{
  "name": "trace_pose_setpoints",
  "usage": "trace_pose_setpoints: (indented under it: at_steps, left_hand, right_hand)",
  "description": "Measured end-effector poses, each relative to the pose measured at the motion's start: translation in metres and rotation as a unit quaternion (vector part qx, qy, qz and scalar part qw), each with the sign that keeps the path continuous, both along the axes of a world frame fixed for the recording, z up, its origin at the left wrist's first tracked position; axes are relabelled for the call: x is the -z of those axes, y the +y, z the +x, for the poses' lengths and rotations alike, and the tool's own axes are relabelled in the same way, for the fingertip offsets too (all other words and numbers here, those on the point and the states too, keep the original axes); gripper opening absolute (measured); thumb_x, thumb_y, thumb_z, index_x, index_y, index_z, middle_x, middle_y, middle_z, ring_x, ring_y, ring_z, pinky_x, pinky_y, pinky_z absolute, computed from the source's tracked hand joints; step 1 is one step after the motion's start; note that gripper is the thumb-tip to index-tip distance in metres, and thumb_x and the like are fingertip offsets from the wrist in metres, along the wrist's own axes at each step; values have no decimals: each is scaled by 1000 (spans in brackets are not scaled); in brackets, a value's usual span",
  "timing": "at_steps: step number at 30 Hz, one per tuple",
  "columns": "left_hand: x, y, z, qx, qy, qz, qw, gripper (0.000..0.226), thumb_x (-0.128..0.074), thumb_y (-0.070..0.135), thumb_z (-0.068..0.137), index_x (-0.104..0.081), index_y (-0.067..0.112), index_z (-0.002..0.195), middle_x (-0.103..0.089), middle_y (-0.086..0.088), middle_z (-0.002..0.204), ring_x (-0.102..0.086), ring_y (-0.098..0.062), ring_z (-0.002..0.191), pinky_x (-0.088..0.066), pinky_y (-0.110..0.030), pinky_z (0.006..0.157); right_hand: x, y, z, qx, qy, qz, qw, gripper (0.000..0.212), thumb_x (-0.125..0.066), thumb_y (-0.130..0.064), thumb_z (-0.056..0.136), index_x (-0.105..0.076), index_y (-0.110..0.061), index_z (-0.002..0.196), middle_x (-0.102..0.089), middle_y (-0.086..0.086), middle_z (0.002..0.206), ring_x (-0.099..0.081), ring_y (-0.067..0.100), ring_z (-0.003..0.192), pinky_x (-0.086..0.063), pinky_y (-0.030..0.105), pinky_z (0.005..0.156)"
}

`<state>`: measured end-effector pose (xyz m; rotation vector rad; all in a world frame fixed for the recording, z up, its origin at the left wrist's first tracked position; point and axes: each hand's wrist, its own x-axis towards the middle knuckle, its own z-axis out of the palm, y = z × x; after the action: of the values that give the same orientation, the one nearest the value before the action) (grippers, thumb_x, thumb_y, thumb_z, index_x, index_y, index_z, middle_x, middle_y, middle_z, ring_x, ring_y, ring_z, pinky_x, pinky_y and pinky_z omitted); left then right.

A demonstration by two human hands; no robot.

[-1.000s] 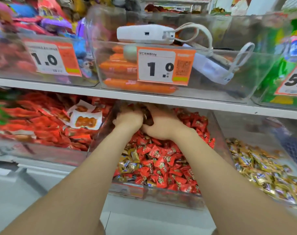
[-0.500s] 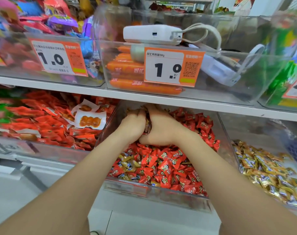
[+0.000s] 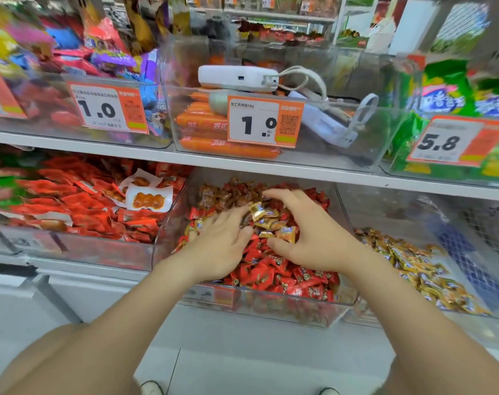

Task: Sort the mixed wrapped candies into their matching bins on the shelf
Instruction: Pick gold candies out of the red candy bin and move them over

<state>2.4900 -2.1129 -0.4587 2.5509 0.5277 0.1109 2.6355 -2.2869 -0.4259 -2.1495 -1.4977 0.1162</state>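
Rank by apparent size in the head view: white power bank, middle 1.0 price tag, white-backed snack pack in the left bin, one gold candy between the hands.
1-2. white power bank and 1.0 price tag: too alike to rank
3. white-backed snack pack
4. gold candy, clearly smallest

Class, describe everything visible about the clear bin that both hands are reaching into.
The clear bin looks like transparent plastic, open-topped, on the lower shelf under the sausage bin. Red wrapped candies fill it, with brown ones at the back and gold candies heaped between the left hand and right hand.
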Motion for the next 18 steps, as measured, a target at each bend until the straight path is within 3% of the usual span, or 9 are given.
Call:
trace_pose_setpoints:
  at_steps: [2, 4, 7, 11, 15, 18]
  left_hand:
    - [1, -2, -6, -15, 77, 47, 996, 60, -19, 61, 108, -4, 44, 163, -1, 11, 175, 2, -30, 161, -8, -64, 123]
    - [-2, -4, -10, -10, 79, 54, 995, 63, -23, 61, 108, -4, 39, 165, 4, 9, 175, 7, -27, 161, -5, -63, 123]
    - [-7, -3, -13, -12, 22, 64, 998, 70, -40, 58, 106, -15, 30, 165, -13, 0, 172, -13, -28, 158, -18, -56, 123]
    - [-10, 0, -13, -5, -98, 82, 992, 74, -63, 51, 99, -30, 25, 159, -35, 1, 159, -36, -24, 145, -36, -44, 118]
    - [-8, 3, -7, 22, -119, 94, 988, 59, -53, 44, 106, -37, 24, 159, -37, 5, 163, -36, -19, 150, -36, -48, 121]
    - [-8, 6, -1, 53, -109, 80, 989, 56, -41, 32, 112, -27, 23, 165, -28, 3, 170, -24, -14, 157, -24, -40, 128]
  right_hand:
    - [3, -5, 0, 1, -32, -23, 999, 74, -60, -63, 91, -31, -44, 157, -38, -8, 157, -43, 17, 145, -41, 54, 115]
    - [5, -8, -1, 11, -61, -53, 997, 70, -49, -68, 98, -27, -45, 160, -28, -6, 166, -32, 19, 154, -36, 58, 119]
    - [3, -12, -2, 19, -62, -57, 996, 63, -46, -63, 104, -24, -47, 161, -22, -8, 168, -29, 20, 154, -32, 59, 119]
    - [-1, -13, -1, 46, -43, -23, 998, 44, -51, -53, 105, -38, -50, 148, -33, -8, 144, -50, 21, 126, -37, 57, 113]
    - [-4, -10, 1, 58, -56, -37, 996, 37, -49, -48, 107, -51, -46, 144, -37, -6, 145, -46, 23, 134, -35, 55, 114]
    - [-5, -8, 1, 50, -28, -11, 998, 34, -48, -46, 108, -63, -37, 138, -47, -3, 137, -49, 23, 132, -39, 50, 113]
